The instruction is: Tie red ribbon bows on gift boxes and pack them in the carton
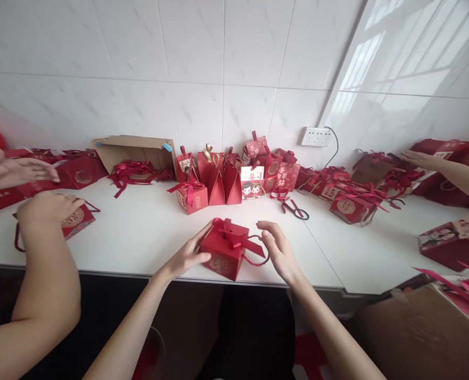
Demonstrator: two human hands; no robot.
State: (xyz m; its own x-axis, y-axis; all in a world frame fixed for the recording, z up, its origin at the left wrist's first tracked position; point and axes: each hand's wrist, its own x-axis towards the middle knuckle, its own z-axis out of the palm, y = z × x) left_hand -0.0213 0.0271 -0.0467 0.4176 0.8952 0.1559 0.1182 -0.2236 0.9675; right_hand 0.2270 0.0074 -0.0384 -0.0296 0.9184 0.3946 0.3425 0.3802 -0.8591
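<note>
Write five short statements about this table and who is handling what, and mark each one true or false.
1. The left hand grips the red gift box. True.
2. The right hand holds the scissors. False: they lie on the table, beyond that hand and apart from it.
3. A ribbon bow sits on top of that box. True.
4. The wall socket has nothing plugged in. False: a cable leaves it.
5. Only one person is at the table. False: a second person's hand rests on a flat red bag, and a third person's arm reaches in opposite.
</note>
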